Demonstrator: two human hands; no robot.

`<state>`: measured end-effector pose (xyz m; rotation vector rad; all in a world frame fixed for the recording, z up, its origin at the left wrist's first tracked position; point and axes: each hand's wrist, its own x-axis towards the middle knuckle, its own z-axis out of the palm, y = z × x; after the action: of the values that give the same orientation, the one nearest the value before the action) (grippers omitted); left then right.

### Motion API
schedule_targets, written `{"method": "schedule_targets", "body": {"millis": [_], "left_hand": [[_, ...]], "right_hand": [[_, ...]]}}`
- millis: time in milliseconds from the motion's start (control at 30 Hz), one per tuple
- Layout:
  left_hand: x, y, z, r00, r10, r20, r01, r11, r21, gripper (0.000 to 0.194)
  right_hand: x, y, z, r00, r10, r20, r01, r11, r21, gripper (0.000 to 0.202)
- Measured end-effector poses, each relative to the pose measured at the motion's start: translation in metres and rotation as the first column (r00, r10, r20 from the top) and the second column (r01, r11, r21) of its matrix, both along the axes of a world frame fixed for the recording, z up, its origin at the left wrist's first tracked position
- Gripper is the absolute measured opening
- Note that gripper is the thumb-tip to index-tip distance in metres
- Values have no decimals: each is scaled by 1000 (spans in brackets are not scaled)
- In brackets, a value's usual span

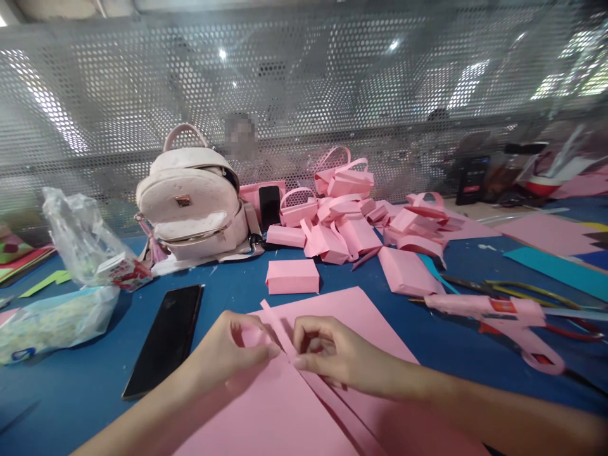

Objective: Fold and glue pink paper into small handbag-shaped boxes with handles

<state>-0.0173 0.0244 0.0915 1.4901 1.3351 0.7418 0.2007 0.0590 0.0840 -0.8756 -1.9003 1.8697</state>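
Pink paper sheets [285,411] lie in front of me on the blue table. A narrow pink paper strip [280,329] runs between my hands, its far end free and its near part passing down along the sheets. My left hand [242,348] is closed in a pinch on the pink sheet's edge, just left of the strip. From the other side, my right hand [332,354] pinches the strip with curled fingers. The fingertips of both hands nearly meet. Whether the strip is fully separate from the sheet I cannot tell.
Beyond the sheets are a small pink paper box [292,277] and a heap of pink paper baskets [337,221]. To the right lie a pink glue gun [498,316] and scissors. A black phone [164,339], plastic bags and a backpack [192,202] stand or lie left.
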Motion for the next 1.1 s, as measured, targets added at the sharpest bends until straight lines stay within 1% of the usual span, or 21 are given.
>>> {"method": "schedule_targets", "body": {"millis": [100,200,333,467,600,667,733,767,833,900,933,967,1000,1033,1067,1100], "left_hand": [[1,1,2,1000,-4,17,4,1000,7,17],[1,1,2,999,-15,32,14,1000,15,18],[-2,0,-1,1000,10,-17,-10,1000,9,22],[-3,1,-2,999,-17,-51,17,1000,1,24],[-8,5,8,991,-75,-108,76,997,5,16],[-18,9,17,981,-130,-142,137,990,40,16],[-33,15,25,965,-148,-217,176,978,114,20],[-43,18,28,951,-116,-286,170,970,172,21],[-63,25,32,903,5,-430,129,951,282,25],[-80,31,30,798,137,-586,120,918,378,30],[-87,33,28,725,220,-653,123,891,437,33],[-91,35,25,654,296,-696,138,858,495,36],[-92,36,22,602,356,-715,160,824,544,40],[-90,35,19,573,397,-717,176,794,581,42],[-85,33,18,572,418,-706,190,770,610,42],[-77,30,17,597,422,-683,197,748,634,41]], "right_hand": [[1,0,0,999,-11,-37,11,1000,-1,29],[1,0,0,1000,-14,-14,14,1000,-20,29],[2,0,0,1000,-4,9,4,999,-34,29],[1,1,-2,1000,-11,13,11,999,-36,30],[0,2,-7,999,-43,-27,41,997,-71,33],[0,3,-9,997,-58,-53,53,995,-82,33],[-1,4,-10,996,-58,-63,54,997,-58,30],[-2,4,-11,996,-62,-71,60,998,-36,28],[-3,4,-11,994,-72,-86,70,997,-21,27],[-4,4,-12,993,-71,-99,66,996,-52,32],[-4,4,-12,992,-65,-106,57,995,-77,35],[-4,4,-12,992,-58,-111,47,994,-98,37],[-3,3,-13,992,-56,-116,43,993,-107,39],[-3,3,-13,991,-56,-120,43,993,-110,40],[-3,3,-14,992,-56,-115,43,992,-115,40],[-2,2,-14,993,-53,-102,40,992,-120,39]]}}
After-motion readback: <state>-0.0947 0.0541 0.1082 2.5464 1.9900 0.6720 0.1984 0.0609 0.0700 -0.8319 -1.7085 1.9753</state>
